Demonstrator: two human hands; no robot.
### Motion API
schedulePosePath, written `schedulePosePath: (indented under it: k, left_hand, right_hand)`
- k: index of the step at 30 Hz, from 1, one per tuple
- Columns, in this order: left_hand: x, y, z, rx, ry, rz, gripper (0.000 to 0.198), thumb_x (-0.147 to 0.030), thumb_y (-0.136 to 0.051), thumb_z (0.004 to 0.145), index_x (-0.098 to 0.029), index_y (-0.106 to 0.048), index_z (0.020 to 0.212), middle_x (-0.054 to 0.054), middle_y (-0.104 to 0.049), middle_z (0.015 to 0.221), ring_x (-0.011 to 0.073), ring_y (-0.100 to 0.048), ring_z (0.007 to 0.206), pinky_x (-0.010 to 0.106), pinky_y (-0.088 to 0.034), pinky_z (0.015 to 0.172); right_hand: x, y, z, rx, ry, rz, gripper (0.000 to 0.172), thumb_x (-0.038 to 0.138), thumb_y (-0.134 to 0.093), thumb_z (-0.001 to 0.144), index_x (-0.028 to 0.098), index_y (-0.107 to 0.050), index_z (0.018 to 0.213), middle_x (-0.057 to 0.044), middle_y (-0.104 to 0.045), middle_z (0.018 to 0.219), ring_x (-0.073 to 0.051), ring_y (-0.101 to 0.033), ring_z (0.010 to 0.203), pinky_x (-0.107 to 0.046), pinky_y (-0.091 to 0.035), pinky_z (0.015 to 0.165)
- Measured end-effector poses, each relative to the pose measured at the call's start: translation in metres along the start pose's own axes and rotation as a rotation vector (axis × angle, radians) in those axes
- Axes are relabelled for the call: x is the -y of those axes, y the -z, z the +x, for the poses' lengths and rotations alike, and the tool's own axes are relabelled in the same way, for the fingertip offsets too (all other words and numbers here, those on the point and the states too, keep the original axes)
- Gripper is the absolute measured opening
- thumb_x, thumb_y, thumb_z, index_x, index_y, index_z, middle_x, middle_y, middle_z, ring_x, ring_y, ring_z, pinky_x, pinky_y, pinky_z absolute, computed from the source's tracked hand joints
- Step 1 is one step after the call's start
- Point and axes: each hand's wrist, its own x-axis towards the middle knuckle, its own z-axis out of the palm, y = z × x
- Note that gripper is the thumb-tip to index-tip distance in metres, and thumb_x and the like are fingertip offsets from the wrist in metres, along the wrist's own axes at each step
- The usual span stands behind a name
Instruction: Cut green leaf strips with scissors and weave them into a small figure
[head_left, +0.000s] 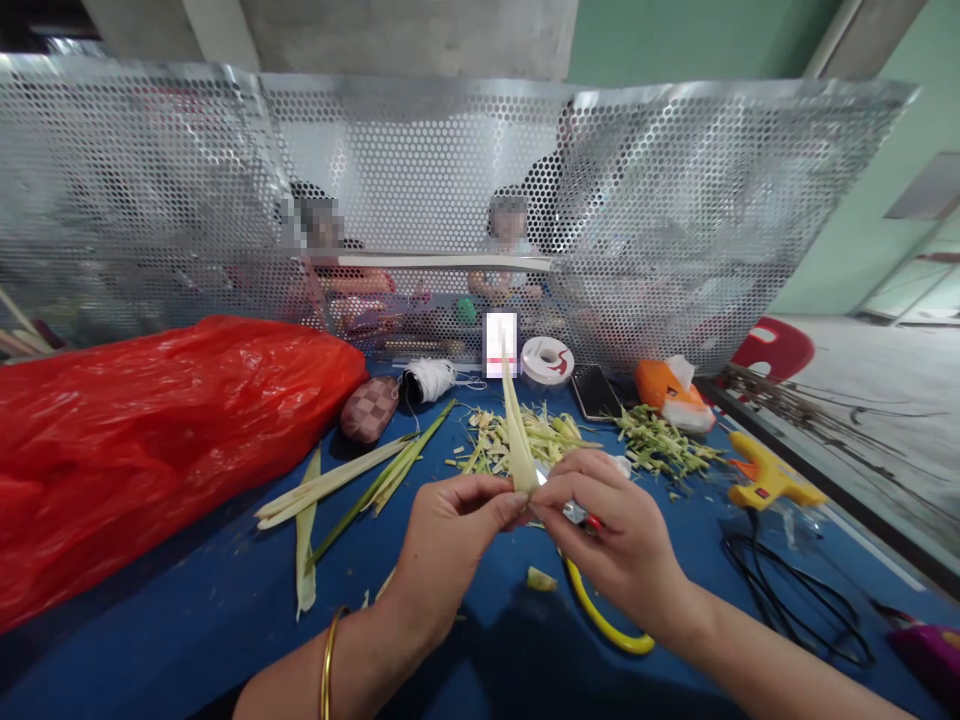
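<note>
A pale yellow-green leaf strip stands upright in front of me, broad at its base and tapering to a point at the top. My left hand pinches its lower end between thumb and forefinger. From the other side, my right hand grips the same base with its fingertips. Partly hidden beneath the right hand lies a tool with a yellow curved handle, perhaps scissors. A small cut leaf piece rests just below the hands. Longer leaf strips and green stalks lie to the left.
Leaf scraps are heaped behind the hands. A red plastic bag fills the left side. Along the back sit a checkered pouch, white thread, a tape roll, a phone and tissues. A corded yellow glue gun lies right.
</note>
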Motion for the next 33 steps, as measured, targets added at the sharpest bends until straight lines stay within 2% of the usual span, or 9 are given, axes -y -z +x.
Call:
schedulePosePath:
  k: [2, 5, 12, 19, 25, 30, 33]
  left_hand:
    - [0.0006, 0.0006, 0.0002, -0.006, -0.036, 0.05, 0.008, -0.023, -0.079, 0.063, -0.019, -0.076, 0.069, 0.002, -0.074, 0.071, 0.0162, -0.065, 0.07, 0.026, -0.051, 0.071]
    - [0.002, 0.002, 0.0021, -0.024, -0.041, 0.067, 0.012, -0.022, -0.081, 0.06, -0.02, -0.077, 0.071, 0.002, -0.075, 0.075, 0.0173, -0.066, 0.073, 0.027, -0.052, 0.073]
    - [0.001, 0.0025, 0.0034, -0.024, -0.042, 0.059, 0.005, -0.021, -0.077, 0.065, -0.02, -0.076, 0.07, 0.001, -0.075, 0.07, 0.0151, -0.066, 0.068, 0.025, -0.052, 0.069]
    - [-0.0007, 0.0014, 0.0008, -0.041, -0.047, 0.089, 0.009, -0.022, -0.077, 0.062, -0.018, -0.076, 0.07, 0.003, -0.075, 0.071, 0.0177, -0.067, 0.069, 0.028, -0.053, 0.07]
    - [0.0003, 0.0, 0.0002, -0.077, -0.055, 0.11, 0.006, -0.022, -0.076, 0.063, -0.019, -0.075, 0.068, 0.003, -0.074, 0.07, 0.0179, -0.067, 0.068, 0.028, -0.053, 0.069]
    - [0.0035, -0.0016, -0.0001, -0.084, -0.045, 0.1, 0.009, -0.023, -0.077, 0.062, -0.019, -0.076, 0.07, 0.003, -0.075, 0.073, 0.0194, -0.068, 0.072, 0.03, -0.053, 0.071]
    - [0.0035, -0.0023, 0.0001, -0.074, -0.04, 0.075, 0.011, -0.022, -0.078, 0.061, -0.019, -0.076, 0.071, 0.003, -0.076, 0.074, 0.0188, -0.068, 0.072, 0.029, -0.054, 0.072]
  right_hand:
    - [0.0012, 0.0002, -0.0001, 0.004, -0.083, 0.042, 0.016, 0.014, -0.059, 0.086, 0.021, -0.062, 0.072, 0.0, -0.062, 0.069, -0.015, -0.057, 0.066, -0.031, -0.044, 0.063]
    - [0.0012, -0.0008, -0.0013, -0.003, -0.127, 0.077, 0.016, 0.015, -0.06, 0.085, 0.021, -0.062, 0.07, 0.0, -0.061, 0.067, -0.015, -0.056, 0.064, -0.031, -0.044, 0.061]
    - [0.0, -0.0055, -0.0057, -0.084, -0.241, 0.247, 0.009, 0.015, -0.068, 0.083, 0.021, -0.069, 0.075, 0.0, -0.065, 0.07, -0.014, -0.06, 0.066, -0.029, -0.045, 0.062]
    - [0.0007, -0.0084, -0.0089, -0.173, -0.24, 0.169, 0.009, 0.016, -0.071, 0.08, 0.022, -0.066, 0.075, 0.001, -0.065, 0.07, -0.015, -0.06, 0.066, -0.029, -0.045, 0.062]
    - [-0.0017, -0.006, -0.0058, -0.095, -0.187, 0.173, 0.011, 0.017, -0.068, 0.082, 0.022, -0.065, 0.072, 0.0, -0.063, 0.07, -0.016, -0.059, 0.066, -0.03, -0.046, 0.062]
    - [-0.0008, -0.0048, -0.0037, -0.039, -0.302, 0.233, 0.013, 0.018, -0.066, 0.081, 0.021, -0.062, 0.069, -0.001, -0.063, 0.076, -0.017, -0.061, 0.074, -0.029, -0.049, 0.067]
    - [0.0, -0.0057, -0.0035, -0.016, -0.429, 0.301, 0.011, 0.016, -0.065, 0.079, 0.02, -0.06, 0.07, 0.001, -0.064, 0.072, -0.015, -0.06, 0.069, -0.027, -0.049, 0.065]
